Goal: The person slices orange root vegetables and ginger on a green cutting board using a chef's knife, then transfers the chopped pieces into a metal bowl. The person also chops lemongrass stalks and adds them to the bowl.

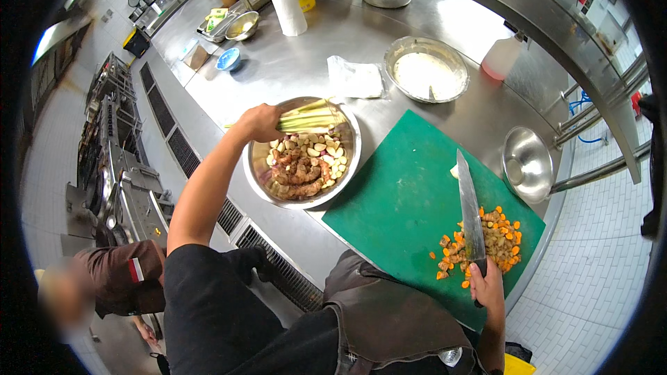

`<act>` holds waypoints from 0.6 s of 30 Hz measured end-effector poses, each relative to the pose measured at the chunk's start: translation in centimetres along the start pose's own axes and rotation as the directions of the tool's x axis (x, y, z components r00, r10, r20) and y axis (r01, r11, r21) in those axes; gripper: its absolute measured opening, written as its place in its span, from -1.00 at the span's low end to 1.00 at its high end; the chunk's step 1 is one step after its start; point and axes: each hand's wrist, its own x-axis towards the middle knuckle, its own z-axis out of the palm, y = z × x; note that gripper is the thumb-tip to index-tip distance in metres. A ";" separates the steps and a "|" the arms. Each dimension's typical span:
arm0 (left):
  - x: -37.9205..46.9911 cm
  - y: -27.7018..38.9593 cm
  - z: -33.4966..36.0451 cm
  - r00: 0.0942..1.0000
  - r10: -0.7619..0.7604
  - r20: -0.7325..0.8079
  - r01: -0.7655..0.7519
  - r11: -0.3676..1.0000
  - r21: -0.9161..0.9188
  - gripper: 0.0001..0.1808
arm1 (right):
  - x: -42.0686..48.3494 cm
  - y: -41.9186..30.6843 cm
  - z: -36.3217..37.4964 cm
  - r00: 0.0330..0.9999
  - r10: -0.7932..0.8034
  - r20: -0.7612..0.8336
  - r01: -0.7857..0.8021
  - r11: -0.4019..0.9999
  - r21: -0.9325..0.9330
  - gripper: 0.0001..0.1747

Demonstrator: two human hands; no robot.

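Observation:
My left hand [260,123] grips a bunch of lemongrass stalks [310,119] over the far side of a steel mixing bowl [355,153]. In that bowl lie peeled garlic cloves [315,148] and knobbly brown rhizomes [297,177] that look like ginger or galangal. With my right hand [489,282] I hold a chef's knife [470,208] by its black handle, its blade pointing away from me above a green cutting board [396,203]. Chopped orange turmeric [503,239] is spread on both sides of the blade. A small pale piece [455,171] lies beside the knife tip.
Right of the board stands a smaller steel bowl [529,164]. Beyond are a bowl of white batter-like mixture [430,75], a plastic bag [357,78], a spray bottle [503,54] and a paper roll [288,10]. A steel shelf [552,15] overhangs the right side. A co-worker [122,278] stands at left.

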 end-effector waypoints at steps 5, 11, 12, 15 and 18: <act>-4.1 2.3 -3.3 0.947 0.250 -0.202 -0.294 0.928 -0.228 -0.43 | -0.1 0.7 -1.4 0.999 -0.022 -0.029 0.022 1.000 -0.002 -0.66; -6.5 19.2 2.5 0.901 0.421 -0.101 -0.431 0.853 -0.295 -0.43 | -0.2 2.2 -4.2 0.991 0.009 -0.131 -0.015 0.999 -0.049 -0.69; -6.1 22.1 3.8 0.901 0.433 -0.031 -0.426 0.870 -0.249 -0.42 | -0.4 2.4 -4.8 0.989 0.007 -0.147 -0.013 0.999 -0.036 -0.69; -5.1 27.1 7.0 0.946 0.321 0.045 -0.309 0.934 -0.176 -0.34 | -1.3 3.2 -6.9 0.979 0.006 -0.205 -0.017 0.999 -0.052 -0.68; -4.5 28.4 8.7 0.973 0.148 -0.179 -0.196 0.937 -0.288 -0.25 | -2.5 3.6 -9.3 0.967 0.002 -0.254 -0.057 0.976 -0.208 -0.56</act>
